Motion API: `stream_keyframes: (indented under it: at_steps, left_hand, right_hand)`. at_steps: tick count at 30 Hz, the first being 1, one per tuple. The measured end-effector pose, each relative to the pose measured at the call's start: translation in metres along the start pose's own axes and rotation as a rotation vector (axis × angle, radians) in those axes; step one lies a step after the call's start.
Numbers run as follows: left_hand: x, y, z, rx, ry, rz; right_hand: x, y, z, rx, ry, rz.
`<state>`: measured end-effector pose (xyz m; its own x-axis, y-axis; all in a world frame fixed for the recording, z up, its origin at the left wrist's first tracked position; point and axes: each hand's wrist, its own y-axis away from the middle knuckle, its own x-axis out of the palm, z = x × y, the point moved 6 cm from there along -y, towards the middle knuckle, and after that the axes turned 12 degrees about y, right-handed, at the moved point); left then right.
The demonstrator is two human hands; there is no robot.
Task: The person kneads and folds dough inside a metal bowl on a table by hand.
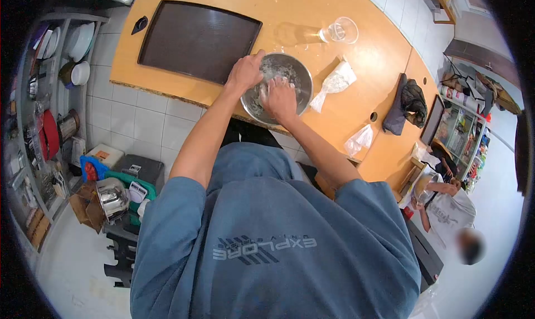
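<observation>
A round metal bowl (305,80) stands at the near edge of the wooden table, with whitish bits of dough or flour inside. My left hand (245,72) grips its left rim, fingers wrapped over the edge. Inside the bowl is my right hand (280,100), its fingers bent down into the white mixture and dusted with it; whether they close on any of it is hidden. Just right of the bowl lies a twisted plastic bag of white powder (337,82). Beyond it is a clear plastic cup (341,30).
A dark rectangular tray (198,40) lies on the table (290,12) to the left. Further right are a smaller white bag (359,139) and a dark cloth bag (397,110). Another person (448,210) stands at the far right. Shelves (64,96) line the left wall.
</observation>
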<state>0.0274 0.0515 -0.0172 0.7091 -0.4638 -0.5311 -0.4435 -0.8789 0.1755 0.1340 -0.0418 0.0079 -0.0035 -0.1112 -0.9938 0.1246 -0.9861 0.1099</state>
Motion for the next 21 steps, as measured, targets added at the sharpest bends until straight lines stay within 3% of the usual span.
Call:
stream_keyframes:
  at_steps: [13,16,19,21]
  left_hand:
    - [-0.002,0.0,-0.003,-0.008,0.045,-0.006]
    - [-0.006,-0.004,0.003,-0.005,0.055,-0.022]
    - [-0.012,-0.005,0.003,-0.02,0.05,-0.018]
    - [-0.015,-0.004,0.001,-0.003,0.059,-0.031]
  right_hand:
    - [0.029,-0.024,0.009,-0.03,-0.037,0.003]
    - [0.039,-0.039,0.004,0.068,-0.029,0.098]
    - [0.029,-0.052,-0.005,0.139,-0.161,0.286]
    - [0.059,-0.058,-0.016,0.092,-0.33,0.326]
